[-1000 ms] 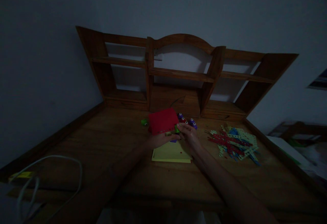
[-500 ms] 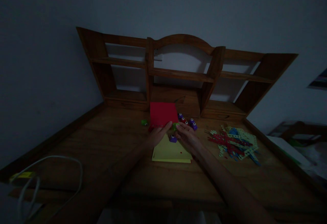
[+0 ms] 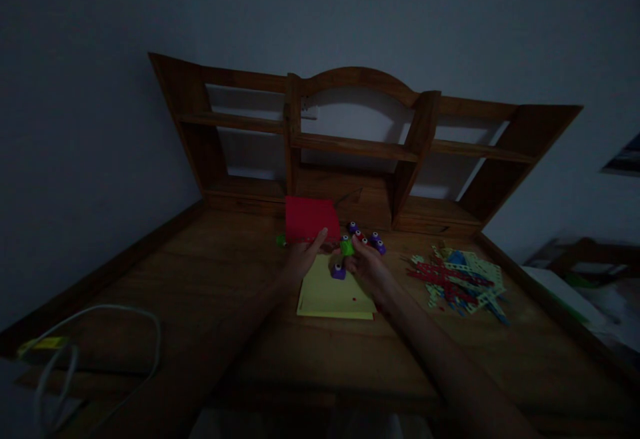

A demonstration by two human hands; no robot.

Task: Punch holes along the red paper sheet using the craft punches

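My left hand [image 3: 303, 256] is closed on the lower edge of a red sheet [image 3: 311, 217], its thumb lying over the front. The sheet stands tilted up above the desk. Between the thumb and fingers of my right hand [image 3: 369, 264] is a small green toy figure with one white eye [image 3: 347, 247]. Just below it, a purple one-eyed toy figure [image 3: 339, 271] sits on a pale yellow pad of paper [image 3: 334, 301]. Another green figure [image 3: 281, 241] lies left of the red sheet, partly hidden.
Several purple and red one-eyed figures [image 3: 379, 247] stand beyond my right hand. A heap of red, blue and pale perforated plastic strips [image 3: 457, 279] covers the desk's right side. A wooden shelf unit [image 3: 357, 149] rises behind. A white cable [image 3: 159, 332] loops at front left.
The red sheet has shifted left with my left hand, away from my right hand. The green figure in my right hand has turned, so its eye shows, and has moved slightly right.
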